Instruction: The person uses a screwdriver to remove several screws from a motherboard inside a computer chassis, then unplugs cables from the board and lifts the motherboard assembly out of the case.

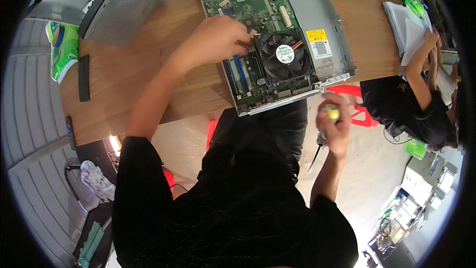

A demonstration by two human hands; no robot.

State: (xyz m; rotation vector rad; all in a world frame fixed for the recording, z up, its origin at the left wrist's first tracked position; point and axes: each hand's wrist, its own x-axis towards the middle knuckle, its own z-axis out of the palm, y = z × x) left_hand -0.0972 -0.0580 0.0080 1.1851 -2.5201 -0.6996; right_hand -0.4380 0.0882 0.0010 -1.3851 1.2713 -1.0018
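A green motherboard lies in an open metal computer case on the table. On the board sits a black cooling fan with a round white label and a few coloured wires. My left hand reaches over the board, its fingers pinched together at the fan's upper left corner. Whatever lies between those fingertips is too small to make out. Off the table's front edge, right of my lap, my right hand is closed around a screwdriver. Its thin dark shaft points down and to the left. Motion blurs this hand slightly.
The wooden table carries a grey perforated metal panel, a green-and-white packet and a dark strip on the left. Papers lie at the right, by another person's arm. A red stool stands below.
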